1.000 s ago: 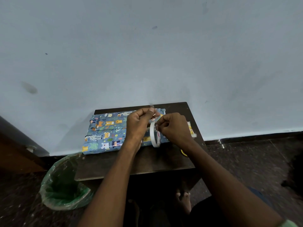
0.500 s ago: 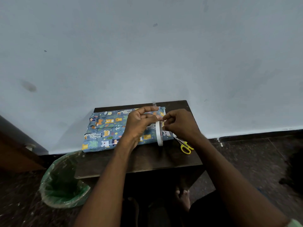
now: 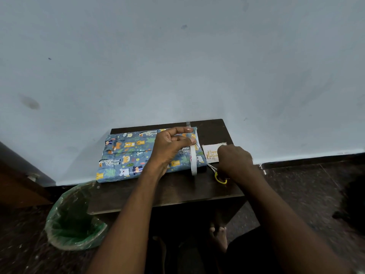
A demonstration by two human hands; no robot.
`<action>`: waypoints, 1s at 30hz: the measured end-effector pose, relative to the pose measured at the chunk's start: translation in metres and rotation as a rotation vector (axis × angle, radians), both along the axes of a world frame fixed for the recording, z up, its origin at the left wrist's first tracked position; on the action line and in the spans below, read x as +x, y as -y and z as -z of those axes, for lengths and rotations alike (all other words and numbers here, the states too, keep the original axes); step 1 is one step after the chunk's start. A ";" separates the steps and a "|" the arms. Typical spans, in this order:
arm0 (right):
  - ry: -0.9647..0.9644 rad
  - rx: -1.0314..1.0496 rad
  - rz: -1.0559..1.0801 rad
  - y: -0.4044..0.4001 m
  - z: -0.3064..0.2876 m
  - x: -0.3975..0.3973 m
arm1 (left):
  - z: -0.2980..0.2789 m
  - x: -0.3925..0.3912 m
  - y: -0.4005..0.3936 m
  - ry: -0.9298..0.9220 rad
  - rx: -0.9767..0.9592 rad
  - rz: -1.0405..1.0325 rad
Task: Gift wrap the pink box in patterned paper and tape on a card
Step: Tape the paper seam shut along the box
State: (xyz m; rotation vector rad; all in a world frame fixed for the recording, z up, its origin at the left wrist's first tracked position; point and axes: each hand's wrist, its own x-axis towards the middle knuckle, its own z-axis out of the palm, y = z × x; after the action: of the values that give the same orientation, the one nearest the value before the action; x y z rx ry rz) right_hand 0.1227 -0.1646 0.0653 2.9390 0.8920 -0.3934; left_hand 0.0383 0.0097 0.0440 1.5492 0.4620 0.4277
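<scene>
Paper: patterned wrap covers the box (image 3: 138, 155), lying on the surface (image 3: 167, 192) under my left grip (image 3: 169, 149).
Left grip: fingers pinch the tape roll (image 3: 193, 161); the pulled strip could twist and stick to itself.
Right grip: my right hand (image 3: 235, 161) curls over the yellow scissors (image 3: 218, 175); closure hidden, cannot tell.
Card: the card (image 3: 212, 153) lies just beyond my right grip, and a careless lift may knock it.
</scene>
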 end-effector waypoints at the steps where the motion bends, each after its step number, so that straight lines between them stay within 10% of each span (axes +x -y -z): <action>1: 0.016 0.003 -0.012 -0.002 0.001 -0.002 | 0.000 0.000 0.000 0.002 0.000 0.005; 9: -0.185 -0.075 0.003 0.001 -0.026 0.011 | 0.000 -0.002 -0.003 -0.001 -0.006 0.011; 17: -0.519 0.455 -0.088 0.009 -0.035 0.038 | -0.005 -0.012 -0.011 -0.015 -0.051 0.034; 25: -0.534 0.001 -0.191 -0.007 -0.013 0.030 | -0.006 -0.014 -0.018 -0.010 -0.049 0.020; 30: -0.473 0.468 -0.078 -0.010 -0.009 0.039 | -0.003 -0.014 -0.021 -0.027 -0.024 0.037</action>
State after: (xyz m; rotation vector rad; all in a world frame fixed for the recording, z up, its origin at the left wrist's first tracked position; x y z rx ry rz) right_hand 0.1614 -0.1547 0.0740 3.2658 1.2997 -1.0365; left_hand 0.0240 0.0304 0.0469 1.5396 0.4571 0.3723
